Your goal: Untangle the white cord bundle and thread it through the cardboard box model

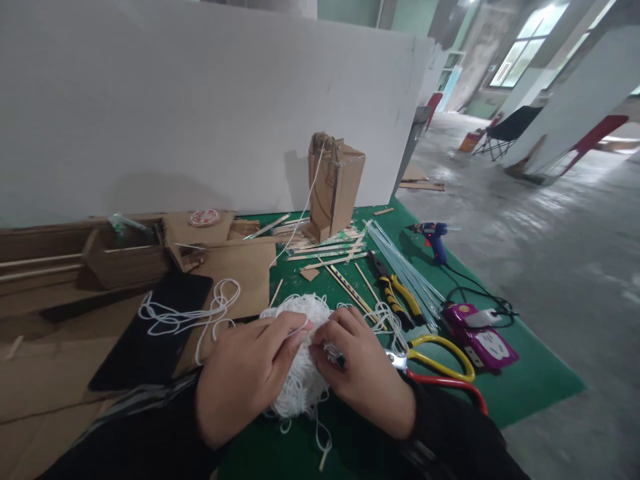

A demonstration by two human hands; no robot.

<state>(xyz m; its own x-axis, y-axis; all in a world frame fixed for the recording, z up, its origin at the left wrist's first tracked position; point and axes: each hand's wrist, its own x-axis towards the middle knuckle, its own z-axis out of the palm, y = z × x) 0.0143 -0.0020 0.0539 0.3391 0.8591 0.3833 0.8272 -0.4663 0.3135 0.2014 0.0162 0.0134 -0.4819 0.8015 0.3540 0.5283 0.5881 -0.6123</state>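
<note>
A tangled bundle of white string (pixel 300 380) lies on the green tabletop in front of me. Over its left side, my left hand (pixel 250 373) pinches a strand of the string between thumb and forefinger. My right hand (pixel 357 367) bends over the right side, its fingertips closed at the string; the exact strand between them is hidden. Loose loops of white string (pixel 200 313) trail to the left across a black flat panel (pixel 155 333). More loops lie to the right of my right hand.
Scissors with yellow and red handles (pixel 445 360), pliers (pixel 393 293), a purple power strip (pixel 483 337) and a blue glue gun (pixel 433 237) lie to the right. Behind stands a cardboard box structure (pixel 343 190) among wooden sticks (pixel 325 252). Cardboard pieces (pixel 240 267) cover the left.
</note>
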